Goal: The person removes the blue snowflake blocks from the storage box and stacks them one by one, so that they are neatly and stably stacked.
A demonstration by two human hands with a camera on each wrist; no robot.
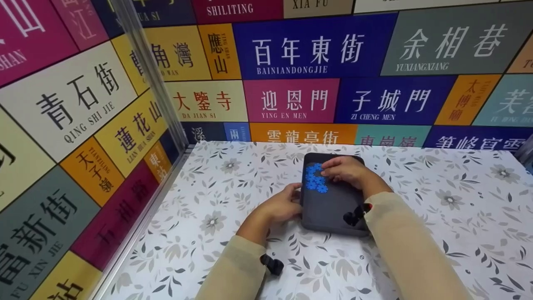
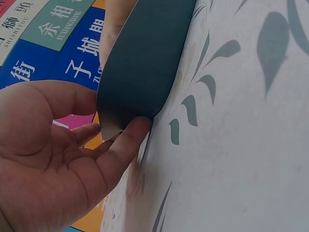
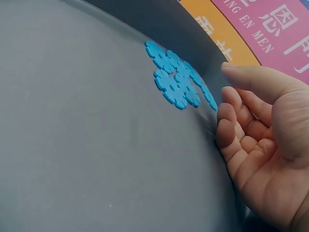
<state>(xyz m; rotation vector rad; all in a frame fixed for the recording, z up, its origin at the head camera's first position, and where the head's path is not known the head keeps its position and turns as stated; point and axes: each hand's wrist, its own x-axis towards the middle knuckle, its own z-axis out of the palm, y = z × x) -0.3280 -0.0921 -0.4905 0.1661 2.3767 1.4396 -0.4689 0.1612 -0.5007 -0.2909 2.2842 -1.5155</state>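
Note:
A dark grey tray [image 1: 329, 208] lies flat on the floral tablecloth [image 1: 449, 200]. Several blue snowflake-shaped pieces [image 1: 315, 178] sit joined in a cluster at its far left corner. My left hand [image 1: 291, 202] pinches the tray's left edge. In the left wrist view the left hand [image 2: 72, 154] has its thumb and a finger at the tray [image 2: 140, 63] rim. My right hand [image 1: 333, 168] hovers over the far part of the tray, fingertips beside the blue cluster. Seen from the right wrist, the right hand [image 3: 229, 96] is loosely curled and empty, close to the blue pieces [image 3: 176, 79] on the tray [image 3: 96, 145].
Walls of coloured sign panels close in the table on the left [image 1: 70, 125] and at the back [image 1: 316, 54]. A metal post [image 1: 154, 75] stands in the back left corner. The tablecloth stretches to the right and toward me.

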